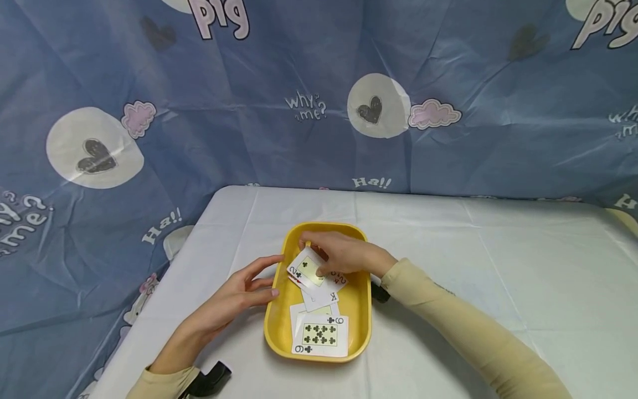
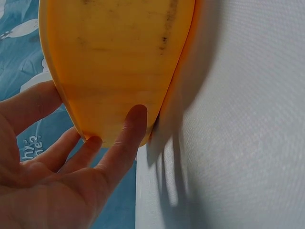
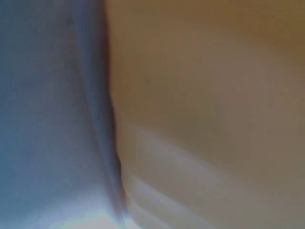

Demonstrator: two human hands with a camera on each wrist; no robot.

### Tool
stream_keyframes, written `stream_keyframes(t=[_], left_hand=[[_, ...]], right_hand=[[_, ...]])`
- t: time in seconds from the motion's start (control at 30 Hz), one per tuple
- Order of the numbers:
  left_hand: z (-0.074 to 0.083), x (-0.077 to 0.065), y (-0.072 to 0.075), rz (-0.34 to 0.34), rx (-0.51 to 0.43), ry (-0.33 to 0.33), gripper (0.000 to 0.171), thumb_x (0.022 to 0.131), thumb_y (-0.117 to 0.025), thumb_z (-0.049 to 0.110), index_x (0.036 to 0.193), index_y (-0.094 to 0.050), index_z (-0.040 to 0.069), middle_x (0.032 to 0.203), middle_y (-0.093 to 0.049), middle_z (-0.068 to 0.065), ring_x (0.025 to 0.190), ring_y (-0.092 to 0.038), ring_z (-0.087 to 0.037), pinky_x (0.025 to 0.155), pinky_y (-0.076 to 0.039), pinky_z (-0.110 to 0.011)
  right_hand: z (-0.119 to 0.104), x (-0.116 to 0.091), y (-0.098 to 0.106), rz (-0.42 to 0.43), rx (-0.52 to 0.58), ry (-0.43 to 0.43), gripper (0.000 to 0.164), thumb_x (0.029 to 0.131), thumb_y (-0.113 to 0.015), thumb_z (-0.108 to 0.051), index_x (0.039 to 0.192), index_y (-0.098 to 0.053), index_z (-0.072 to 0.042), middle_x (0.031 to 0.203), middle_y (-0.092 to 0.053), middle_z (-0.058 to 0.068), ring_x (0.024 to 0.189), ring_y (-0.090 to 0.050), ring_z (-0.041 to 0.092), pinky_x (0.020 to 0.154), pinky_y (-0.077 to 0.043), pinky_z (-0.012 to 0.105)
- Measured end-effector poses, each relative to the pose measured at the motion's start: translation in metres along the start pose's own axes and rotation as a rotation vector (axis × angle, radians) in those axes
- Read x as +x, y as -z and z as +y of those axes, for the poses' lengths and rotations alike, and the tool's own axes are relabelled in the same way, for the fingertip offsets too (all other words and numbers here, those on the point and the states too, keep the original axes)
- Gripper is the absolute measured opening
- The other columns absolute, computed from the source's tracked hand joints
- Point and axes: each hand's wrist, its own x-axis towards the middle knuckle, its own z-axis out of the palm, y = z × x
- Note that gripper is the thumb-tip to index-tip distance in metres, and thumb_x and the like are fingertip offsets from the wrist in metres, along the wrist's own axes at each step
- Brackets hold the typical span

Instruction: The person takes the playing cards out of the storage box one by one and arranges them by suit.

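A yellow plastic tray (image 1: 368, 316) stands on the white-covered table with several playing cards in it. My right hand (image 1: 344, 252) reaches inside and holds a two of clubs playing card (image 1: 310, 269), its thumb on the face and its fingers at the upper edge. Under that card lie other cards, among them a king card (image 1: 319, 301). A nine of clubs (image 1: 320, 336) lies face up at the near end. My left hand (image 1: 244, 291) touches the tray's left side with spread fingers; in the left wrist view, its fingers (image 2: 133, 129) rest against the outer yellow wall (image 2: 112, 71).
A white cloth (image 1: 448, 249) covers the table. Behind and to the left hangs a blue printed curtain (image 1: 299, 149). Black wrist straps show at the left wrist (image 1: 209, 381) and near the right one. The right wrist view is blurred, mostly beige fabric (image 3: 205, 114).
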Motion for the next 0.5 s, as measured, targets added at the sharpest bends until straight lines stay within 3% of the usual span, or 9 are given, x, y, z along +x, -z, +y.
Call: stream_keyframes(t=[0.3,0.5], left_hand=[[0.0005,-0.0003,-0.0003,0.024,0.020,0.018,0.064,0.094,-0.066,0.010,0.150,-0.038,0.021,0.156,-0.027,-0.006,0.128,-0.050,-0.032,0.094,-0.050,-0.040],[0.0006,-0.0001,-0.0011,0.022,0.026,0.004,0.064,0.094,-0.066,0.011,0.151,-0.037,0.018,0.156,-0.028,-0.012,0.127,-0.051,-0.034,0.094,-0.051,-0.040]], right_hand=[[-0.0004,-0.0075,0.0040,0.209,0.080,0.030,0.047,0.091,-0.071,-0.005,0.129,-0.051,-0.022,0.113,-0.055,-0.007,0.092,-0.054,0.012,0.078,-0.050,0.026],[0.0005,-0.0079,0.0020,0.370,0.177,0.093,0.047,0.091,-0.070,-0.004,0.132,-0.053,-0.020,0.117,-0.058,-0.008,0.091,-0.058,0.010,0.081,-0.052,0.026]])
